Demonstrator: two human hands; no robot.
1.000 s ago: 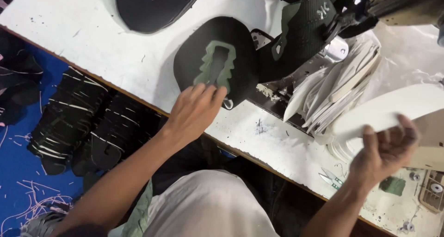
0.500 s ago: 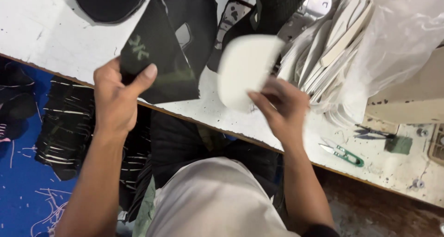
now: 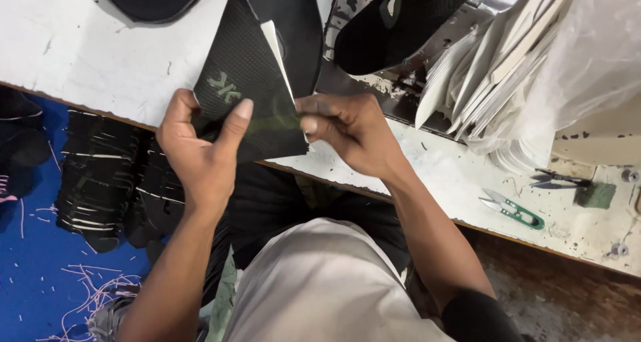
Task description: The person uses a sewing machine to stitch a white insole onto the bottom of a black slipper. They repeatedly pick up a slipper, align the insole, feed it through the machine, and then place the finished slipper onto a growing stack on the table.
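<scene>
Both my hands hold a black textured shoe-upper piece (image 3: 250, 81) with a pale green printed mark, just above the near edge of the white table (image 3: 87, 55). My left hand (image 3: 200, 148) pinches its lower left corner, thumb on top. My right hand (image 3: 347, 131) grips its right edge, where a thin white liner piece (image 3: 275, 45) sticks out behind the black piece.
A stack of white liner pieces (image 3: 487, 68) in a clear plastic bag lies at the right. Green thread snips (image 3: 514, 210) and a dark pair (image 3: 559, 179) rest on the table. More black pieces (image 3: 400, 18) lie by the sewing machine. Bundles of black pieces (image 3: 100, 175) sit on the blue floor.
My right hand brought the white liner from the right-hand stack over to the black piece. My left hand lifted that piece off the table, and both hands now hold the two together.
</scene>
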